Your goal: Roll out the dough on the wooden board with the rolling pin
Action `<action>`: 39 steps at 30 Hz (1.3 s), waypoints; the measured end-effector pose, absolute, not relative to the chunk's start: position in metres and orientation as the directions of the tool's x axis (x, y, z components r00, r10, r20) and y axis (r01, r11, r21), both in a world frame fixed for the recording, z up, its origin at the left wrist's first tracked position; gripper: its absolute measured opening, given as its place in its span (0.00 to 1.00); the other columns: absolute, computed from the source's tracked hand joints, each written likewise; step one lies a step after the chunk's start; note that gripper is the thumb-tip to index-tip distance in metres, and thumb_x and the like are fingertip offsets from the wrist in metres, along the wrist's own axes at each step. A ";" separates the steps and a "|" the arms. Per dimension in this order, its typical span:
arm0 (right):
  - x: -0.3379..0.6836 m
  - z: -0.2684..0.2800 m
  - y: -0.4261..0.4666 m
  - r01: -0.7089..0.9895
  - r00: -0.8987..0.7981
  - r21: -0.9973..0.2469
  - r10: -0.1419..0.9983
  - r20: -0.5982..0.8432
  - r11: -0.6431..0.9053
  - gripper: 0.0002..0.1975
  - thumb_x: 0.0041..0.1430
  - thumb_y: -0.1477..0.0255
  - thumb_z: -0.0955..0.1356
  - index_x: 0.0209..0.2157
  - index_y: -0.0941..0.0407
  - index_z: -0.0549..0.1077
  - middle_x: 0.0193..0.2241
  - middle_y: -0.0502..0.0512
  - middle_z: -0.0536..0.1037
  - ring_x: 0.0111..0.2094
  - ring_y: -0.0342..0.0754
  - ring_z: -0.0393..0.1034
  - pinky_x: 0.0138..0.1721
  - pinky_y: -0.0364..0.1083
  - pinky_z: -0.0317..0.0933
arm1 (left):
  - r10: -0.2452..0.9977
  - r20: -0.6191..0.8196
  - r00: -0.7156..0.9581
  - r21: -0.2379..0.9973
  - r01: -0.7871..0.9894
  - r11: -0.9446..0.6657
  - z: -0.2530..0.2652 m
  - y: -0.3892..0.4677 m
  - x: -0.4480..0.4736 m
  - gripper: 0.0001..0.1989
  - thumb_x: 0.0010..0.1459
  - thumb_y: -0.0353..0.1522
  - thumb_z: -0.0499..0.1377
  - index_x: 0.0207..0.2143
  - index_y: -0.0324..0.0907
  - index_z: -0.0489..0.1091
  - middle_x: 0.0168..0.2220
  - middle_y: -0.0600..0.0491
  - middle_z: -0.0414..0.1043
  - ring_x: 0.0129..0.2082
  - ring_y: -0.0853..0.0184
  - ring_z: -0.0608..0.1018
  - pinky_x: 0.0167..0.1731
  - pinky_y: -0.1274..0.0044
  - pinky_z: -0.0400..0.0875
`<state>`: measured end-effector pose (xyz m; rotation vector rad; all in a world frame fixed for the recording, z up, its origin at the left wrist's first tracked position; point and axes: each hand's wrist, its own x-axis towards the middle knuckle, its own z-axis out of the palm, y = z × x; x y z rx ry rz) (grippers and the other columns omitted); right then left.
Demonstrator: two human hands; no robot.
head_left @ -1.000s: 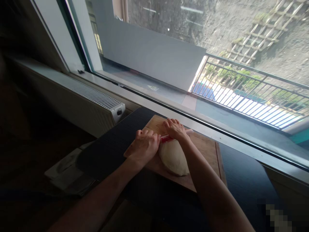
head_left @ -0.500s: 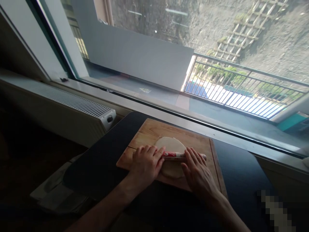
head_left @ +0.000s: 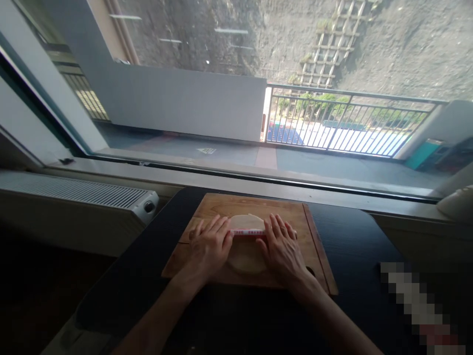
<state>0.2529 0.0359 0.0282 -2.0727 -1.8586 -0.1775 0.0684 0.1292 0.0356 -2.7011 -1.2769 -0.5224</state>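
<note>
A round, thin sheet of pale dough lies on a wooden board. Across it runs a rolling pin with a white and red printed middle. My left hand rests on the pin's left part, fingers stretched forward over it. On the right part lies my right hand, its fingers likewise extended and not wrapped round the pin. Both palms press from above. The pin's ends peek out past the hands, and the dough's sides are partly hidden under them.
The board rests on a dark table by a large window with a pale sill. A white radiator stands at the left. Something blurred by pixels lies at the right edge of the table.
The camera view has turned, so the window and board look more level. The rolling pin now lies straighter across the dough, and my left hand's fingers are stretched further forward.
</note>
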 end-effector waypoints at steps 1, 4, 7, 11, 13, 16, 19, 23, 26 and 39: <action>0.250 0.024 0.018 0.985 0.099 -0.166 0.935 0.341 -0.044 0.28 0.64 0.60 0.54 0.60 0.60 0.54 0.62 0.62 0.51 0.64 0.55 0.37 0.61 0.56 0.38 | 0.703 0.353 0.617 0.021 0.746 -0.665 0.032 0.115 0.061 0.22 0.62 0.36 0.43 0.56 0.42 0.61 0.58 0.50 0.62 0.59 0.61 0.60 0.58 0.61 0.47; 0.249 0.020 -0.003 0.985 0.051 -0.171 0.940 0.338 0.008 0.28 0.64 0.61 0.54 0.61 0.61 0.53 0.63 0.62 0.49 0.64 0.55 0.36 0.61 0.56 0.37 | 0.679 0.366 0.636 -0.041 0.740 -0.671 0.025 0.093 0.055 0.26 0.61 0.38 0.44 0.58 0.35 0.57 0.60 0.45 0.57 0.60 0.58 0.58 0.59 0.60 0.44; 0.261 0.028 0.032 0.972 0.140 -0.224 0.943 0.302 -0.073 0.26 0.65 0.62 0.51 0.59 0.60 0.57 0.61 0.60 0.56 0.63 0.53 0.41 0.61 0.54 0.39 | 0.720 0.383 0.579 -0.037 0.788 -0.615 0.023 0.112 0.074 0.28 0.61 0.40 0.43 0.58 0.31 0.57 0.59 0.42 0.58 0.60 0.56 0.58 0.58 0.59 0.44; 0.284 0.050 0.117 0.933 0.259 -0.290 0.957 0.132 -0.213 0.24 0.65 0.60 0.50 0.55 0.55 0.60 0.58 0.59 0.60 0.62 0.53 0.45 0.57 0.55 0.45 | 0.798 0.322 0.509 0.038 0.836 -0.548 0.035 0.171 0.113 0.26 0.62 0.42 0.41 0.53 0.36 0.63 0.56 0.44 0.64 0.59 0.56 0.60 0.57 0.58 0.46; 0.291 0.058 0.146 0.925 0.259 -0.302 0.964 0.062 -0.230 0.24 0.65 0.58 0.51 0.55 0.53 0.60 0.58 0.59 0.60 0.61 0.53 0.46 0.55 0.55 0.48 | 0.847 0.249 0.469 0.088 0.860 -0.503 0.044 0.194 0.126 0.23 0.62 0.39 0.40 0.47 0.39 0.68 0.53 0.46 0.67 0.57 0.57 0.63 0.55 0.57 0.51; 0.291 0.060 0.151 0.922 0.267 -0.306 0.962 0.056 -0.238 0.26 0.65 0.57 0.50 0.56 0.54 0.58 0.60 0.60 0.57 0.62 0.53 0.44 0.56 0.55 0.47 | 0.861 0.233 0.452 0.103 0.869 -0.484 0.050 0.199 0.130 0.21 0.62 0.38 0.40 0.41 0.41 0.70 0.49 0.46 0.71 0.54 0.58 0.66 0.54 0.59 0.53; 0.280 0.048 0.113 0.936 0.244 -0.290 0.961 0.128 -0.199 0.29 0.64 0.56 0.48 0.59 0.56 0.55 0.62 0.59 0.53 0.64 0.53 0.37 0.59 0.56 0.40 | 0.801 0.334 0.496 0.072 0.834 -0.546 0.041 0.170 0.116 0.22 0.63 0.38 0.40 0.45 0.39 0.69 0.50 0.45 0.70 0.55 0.58 0.66 0.56 0.60 0.50; 0.266 0.030 0.053 0.972 0.138 -0.220 0.958 0.253 -0.082 0.28 0.64 0.56 0.51 0.60 0.56 0.54 0.62 0.57 0.51 0.64 0.52 0.34 0.61 0.54 0.33 | 0.723 0.424 0.546 0.041 0.785 -0.618 0.024 0.123 0.092 0.24 0.62 0.38 0.42 0.55 0.36 0.62 0.57 0.43 0.62 0.58 0.58 0.62 0.57 0.61 0.47; 0.267 0.028 0.054 0.979 0.122 -0.190 0.956 0.266 -0.072 0.28 0.64 0.57 0.51 0.60 0.55 0.54 0.62 0.56 0.52 0.64 0.51 0.33 0.61 0.54 0.31 | 0.719 0.451 0.529 0.037 0.793 -0.608 0.020 0.119 0.093 0.25 0.61 0.38 0.43 0.58 0.35 0.58 0.59 0.43 0.58 0.61 0.58 0.57 0.59 0.61 0.44; 0.285 0.055 0.147 0.966 0.198 -0.181 0.978 0.068 -0.183 0.26 0.65 0.57 0.50 0.57 0.54 0.58 0.61 0.60 0.53 0.63 0.56 0.38 0.57 0.59 0.41 | 0.890 0.137 0.435 0.187 0.871 -0.455 0.048 0.220 0.137 0.24 0.62 0.41 0.40 0.47 0.38 0.68 0.54 0.42 0.65 0.56 0.56 0.64 0.53 0.57 0.53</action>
